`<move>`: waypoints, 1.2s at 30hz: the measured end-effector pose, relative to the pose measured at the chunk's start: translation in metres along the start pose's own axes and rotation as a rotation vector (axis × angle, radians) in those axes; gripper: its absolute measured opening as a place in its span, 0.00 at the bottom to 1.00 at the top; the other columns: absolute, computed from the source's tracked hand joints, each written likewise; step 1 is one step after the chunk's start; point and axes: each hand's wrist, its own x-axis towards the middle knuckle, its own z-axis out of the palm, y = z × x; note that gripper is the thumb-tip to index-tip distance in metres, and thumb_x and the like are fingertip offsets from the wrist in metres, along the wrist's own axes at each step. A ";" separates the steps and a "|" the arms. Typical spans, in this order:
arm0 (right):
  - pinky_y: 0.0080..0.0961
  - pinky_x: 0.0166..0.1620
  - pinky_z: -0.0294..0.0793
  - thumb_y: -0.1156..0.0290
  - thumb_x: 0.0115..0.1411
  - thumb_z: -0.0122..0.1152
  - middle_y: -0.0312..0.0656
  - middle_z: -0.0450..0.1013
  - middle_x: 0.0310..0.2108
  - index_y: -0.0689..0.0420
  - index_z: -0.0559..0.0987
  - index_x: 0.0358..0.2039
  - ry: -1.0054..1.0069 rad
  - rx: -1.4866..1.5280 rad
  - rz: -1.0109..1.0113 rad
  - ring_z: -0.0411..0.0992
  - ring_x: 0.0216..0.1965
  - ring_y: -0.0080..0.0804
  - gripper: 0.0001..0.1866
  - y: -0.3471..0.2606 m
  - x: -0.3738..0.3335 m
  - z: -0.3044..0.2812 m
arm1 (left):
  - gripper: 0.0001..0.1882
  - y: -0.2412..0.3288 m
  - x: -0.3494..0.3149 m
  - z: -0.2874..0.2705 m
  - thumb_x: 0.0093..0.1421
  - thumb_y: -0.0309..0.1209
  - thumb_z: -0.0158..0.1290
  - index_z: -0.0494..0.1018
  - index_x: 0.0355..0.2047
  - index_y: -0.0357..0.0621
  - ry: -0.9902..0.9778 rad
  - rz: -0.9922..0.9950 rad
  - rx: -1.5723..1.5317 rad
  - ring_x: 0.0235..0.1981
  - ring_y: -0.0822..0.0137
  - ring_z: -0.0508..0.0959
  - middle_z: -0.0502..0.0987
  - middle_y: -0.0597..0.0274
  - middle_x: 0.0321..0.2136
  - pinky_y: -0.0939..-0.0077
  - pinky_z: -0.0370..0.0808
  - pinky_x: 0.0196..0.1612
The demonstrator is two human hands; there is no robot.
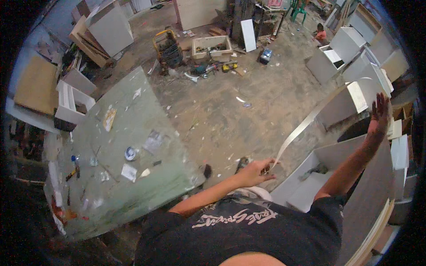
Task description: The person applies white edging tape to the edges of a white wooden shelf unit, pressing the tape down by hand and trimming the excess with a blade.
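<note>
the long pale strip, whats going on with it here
A person's left hand pinches the long pale strip near its lower end. It curves up to the right, toward the raised right hand, whose fingers are spread; whether they touch it is unclear. An open white box sits beside the right forearm.

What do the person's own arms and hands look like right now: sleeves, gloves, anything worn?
A black short-sleeved cloth T-shirt with pale script-like lettering covers the upper arms; the forearms are bare. The left hand and right hand show no gloves; I make out no watch or bracelet.
</note>
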 end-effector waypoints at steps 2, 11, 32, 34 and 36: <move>0.36 0.63 0.64 0.57 0.70 0.48 0.50 0.66 0.60 0.62 0.65 0.63 0.188 0.049 0.014 0.64 0.63 0.39 0.28 0.007 0.006 -0.022 | 0.28 -0.004 0.030 0.002 0.59 0.37 0.60 0.66 0.58 0.48 -0.092 -0.012 -0.056 0.25 0.63 0.72 0.75 0.55 0.26 0.69 0.70 0.32; 0.39 0.54 0.77 0.66 0.70 0.46 0.58 0.70 0.53 0.75 0.66 0.52 0.026 -0.103 -0.456 0.72 0.53 0.46 0.22 -0.042 0.277 0.084 | 0.25 -0.009 0.301 -0.072 0.56 0.36 0.62 0.70 0.55 0.52 0.447 0.017 -0.029 0.34 0.55 0.80 0.79 0.54 0.32 0.62 0.75 0.38; 0.20 0.32 0.76 0.81 0.59 0.62 0.41 0.76 0.32 0.63 0.74 0.35 -1.361 0.432 -0.419 0.76 0.31 0.26 0.06 0.163 0.066 0.831 | 0.49 0.028 0.235 -0.609 0.49 0.43 0.70 0.56 0.64 0.36 1.572 0.990 0.015 0.57 0.61 0.70 0.69 0.53 0.57 0.68 0.67 0.59; 0.17 0.32 0.73 0.79 0.56 0.66 0.37 0.75 0.31 0.63 0.76 0.33 -1.400 0.364 -0.561 0.74 0.32 0.20 0.07 0.187 0.046 0.877 | 0.38 0.019 0.220 -0.650 0.53 0.34 0.68 0.63 0.60 0.34 1.605 0.973 -0.089 0.54 0.64 0.75 0.70 0.51 0.56 0.72 0.71 0.56; 0.17 0.31 0.73 0.77 0.54 0.68 0.38 0.76 0.30 0.63 0.78 0.31 -1.445 0.475 -0.616 0.74 0.30 0.21 0.07 0.208 0.024 0.924 | 0.35 -0.009 0.212 -0.688 0.55 0.30 0.66 0.63 0.60 0.32 1.739 0.928 -0.046 0.52 0.64 0.76 0.72 0.50 0.55 0.73 0.72 0.55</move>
